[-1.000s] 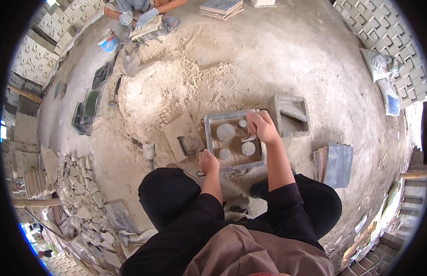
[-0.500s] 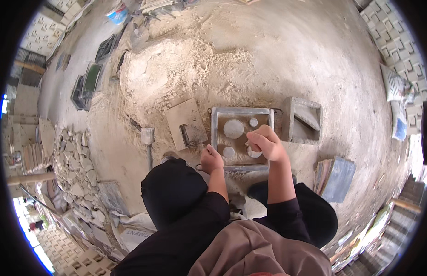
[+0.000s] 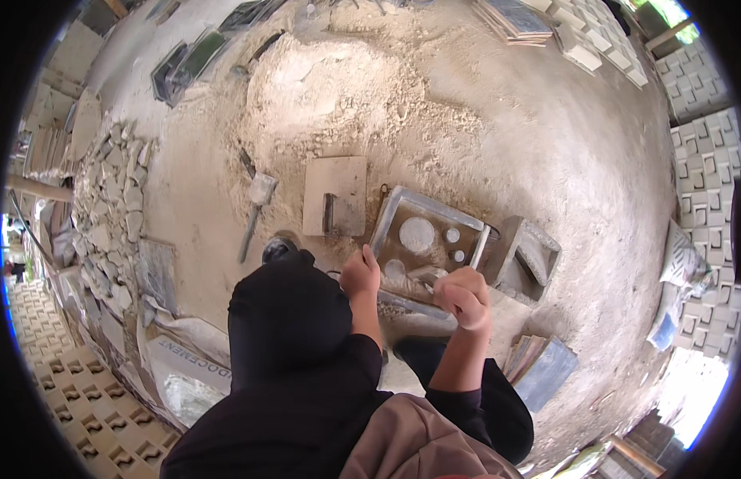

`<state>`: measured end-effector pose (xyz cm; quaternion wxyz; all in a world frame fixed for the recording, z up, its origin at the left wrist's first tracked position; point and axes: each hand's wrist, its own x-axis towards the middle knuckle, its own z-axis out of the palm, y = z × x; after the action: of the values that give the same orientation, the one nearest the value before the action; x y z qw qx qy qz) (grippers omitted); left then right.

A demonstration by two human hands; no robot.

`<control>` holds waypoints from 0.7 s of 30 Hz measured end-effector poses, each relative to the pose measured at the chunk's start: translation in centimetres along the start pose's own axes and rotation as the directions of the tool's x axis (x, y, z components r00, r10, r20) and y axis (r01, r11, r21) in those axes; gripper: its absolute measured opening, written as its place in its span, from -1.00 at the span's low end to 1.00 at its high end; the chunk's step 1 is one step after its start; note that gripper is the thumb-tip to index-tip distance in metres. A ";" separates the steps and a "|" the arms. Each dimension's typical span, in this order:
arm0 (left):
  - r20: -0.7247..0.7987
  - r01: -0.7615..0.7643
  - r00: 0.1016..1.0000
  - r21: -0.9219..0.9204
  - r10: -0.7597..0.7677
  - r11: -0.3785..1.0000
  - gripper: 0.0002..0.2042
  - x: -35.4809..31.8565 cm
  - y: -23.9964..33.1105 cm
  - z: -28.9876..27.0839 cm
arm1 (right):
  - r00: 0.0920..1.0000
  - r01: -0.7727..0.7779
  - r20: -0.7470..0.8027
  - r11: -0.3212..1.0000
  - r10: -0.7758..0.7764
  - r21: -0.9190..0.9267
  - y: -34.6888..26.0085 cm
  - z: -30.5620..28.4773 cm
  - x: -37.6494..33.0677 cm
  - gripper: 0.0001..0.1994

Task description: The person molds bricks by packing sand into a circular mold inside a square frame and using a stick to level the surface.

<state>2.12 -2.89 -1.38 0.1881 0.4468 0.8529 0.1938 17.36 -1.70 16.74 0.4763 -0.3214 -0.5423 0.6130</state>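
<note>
Left hand (image 3: 361,274) grips the near-left rim of a square metal mould (image 3: 428,239); right hand (image 3: 461,295), fisted on a small tool, works its near edge.

Board (image 3: 336,194) left of mould tray (image 3: 427,239)

a: soft, even daylight; the pale dusty cement floor (image 3: 498,104) is bright, shadows faint.
b: overexposed glare at upper right and lower right. fisheye bends the edges inside a black rim. centre fairly sharp.
</note>
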 end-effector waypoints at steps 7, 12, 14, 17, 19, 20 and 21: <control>0.048 0.025 0.999 0.003 -0.025 1.000 -0.60 0.1 -0.2 -0.2 | 0.972 0.210 -0.124 0.975 -0.200 0.072 -1.2 1.0 -0.7 -0.67; 0.079 0.023 0.997 0.000 -0.023 1.000 -0.61 0.3 -0.1 -0.1 | 0.961 0.153 -0.225 0.986 -0.163 -0.060 1.2 0.2 -0.6 -0.59; 0.094 0.036 0.995 -0.014 -0.034 0.999 -0.62 0.3 0.0 -0.3 | 0.940 0.232 -0.229 0.966 -0.254 -0.116 0.3 0.4 -0.4 -0.59; 0.093 0.029 0.995 -0.005 -0.029 1.000 -0.64 -0.3 -0.8 -0.5 | 0.919 0.328 -0.214 0.943 -0.331 -0.049 -1.2 0.7 -0.9 -0.62; 0.070 0.001 0.998 -0.042 0.002 0.999 -0.64 0.5 -0.4 0.0 | 0.927 0.275 -0.265 0.961 -0.264 0.003 0.3 0.2 -0.2 -0.63; 0.080 0.013 0.997 -0.033 -0.010 0.999 -0.65 0.4 -0.3 0.0 | 0.928 0.255 -0.288 0.967 -0.238 0.021 0.5 0.0 0.3 -0.63; 0.089 0.025 0.996 -0.024 -0.022 0.999 -0.65 0.3 -0.3 0.0 | 0.899 0.249 -0.342 0.961 -0.275 -0.118 0.7 0.2 0.3 -0.62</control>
<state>1.75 -2.84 -1.54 0.2334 0.4425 0.8465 0.1822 16.89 -1.46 16.17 0.6327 -0.3674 -0.5073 0.4554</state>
